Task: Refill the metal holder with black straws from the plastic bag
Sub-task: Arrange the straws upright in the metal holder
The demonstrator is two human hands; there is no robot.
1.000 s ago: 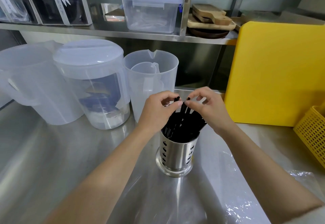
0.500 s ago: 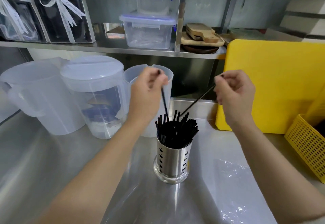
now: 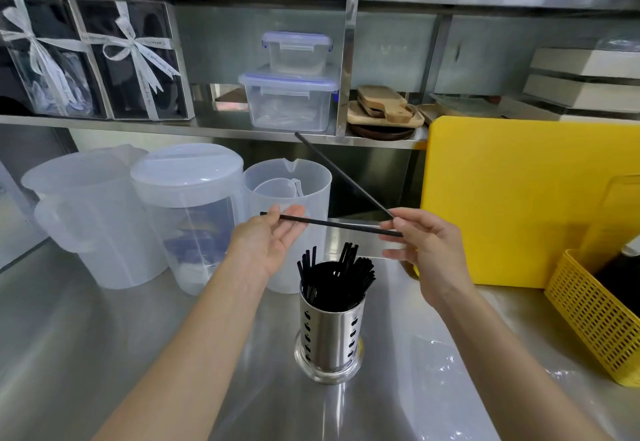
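Straws everywhere in this shot lol. Both hands are up above the metal holder [image 3: 329, 330], which stands upright on the steel table [image 3: 86, 354], pretty much centre frame, already packed with black straws [image 3: 337, 278] sticking out the top at slightly different heights.

Left hand [image 3: 270, 240] is palm-up, fingers mostly spread, with one black straw [image 3: 329, 224] lying nearly level across the fingertips. Its grip looks loose, thumb resting on the straw more than pinching it. That same straw runs over to the right hand [image 3: 426, 250], where its other end is caught between thumb and forefinger. The right-hand grip is closed on a second straw [image 3: 343, 174] too, which angles up and away to the left, its far tip reaching the edge of the lower shelf [image 3: 138, 125].

Plastic bag [image 3: 433, 388] is the crinkly clear film lying flat on the table near the holder's base, spreading right and toward the camera. Can't tell if there are any straws left in it.

Behind the holder are three translucent pitchers [image 3: 187, 212] in a row, a yellow cutting board [image 3: 519, 205] leaning upright on the right, and a yellow perforated basket [image 3: 588, 316] at the right edge. Clear lidded containers [image 3: 291, 94] are stacked on the shelf.
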